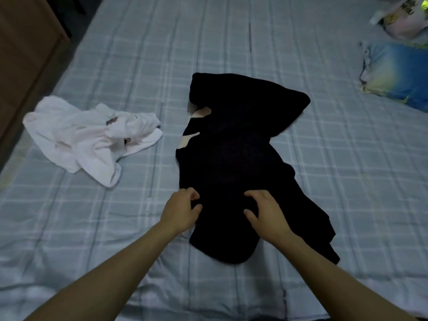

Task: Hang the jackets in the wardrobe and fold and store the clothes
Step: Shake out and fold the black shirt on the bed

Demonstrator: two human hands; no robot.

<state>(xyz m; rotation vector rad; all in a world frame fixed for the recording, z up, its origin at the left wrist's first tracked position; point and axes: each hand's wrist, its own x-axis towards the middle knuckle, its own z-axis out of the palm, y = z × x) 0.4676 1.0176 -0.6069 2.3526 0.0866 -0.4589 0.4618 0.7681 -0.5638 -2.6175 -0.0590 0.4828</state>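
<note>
Pale blue checked bedding covers the bed point(324, 158) that carries everything, with a brown wooden piece of furniture point(25, 42) along its far left edge. A black garment point(234, 163) lies crumpled near the middle of the bed, reaching toward the near edge, with a pale patch of print or lining showing at its left side. Both hands are on its near end. The left hand point(181, 210) has its fingers point(192, 193) curled and pinching the fabric at the left border; the right hand point(266, 214) rests on the cloth with fingers bent as if gathering it, though whether it truly grips is hard to tell. That placement suggests the person is taking hold of the hem to spread it flat for folding. A white garment point(85, 140) lies bunched toward the left edge, apart from the black one, probably waiting its turn. At the far right corner sit a blue and yellow pillow point(398, 75) and a printed bag point(403, 17); its lettering is too blurred to read.
</note>
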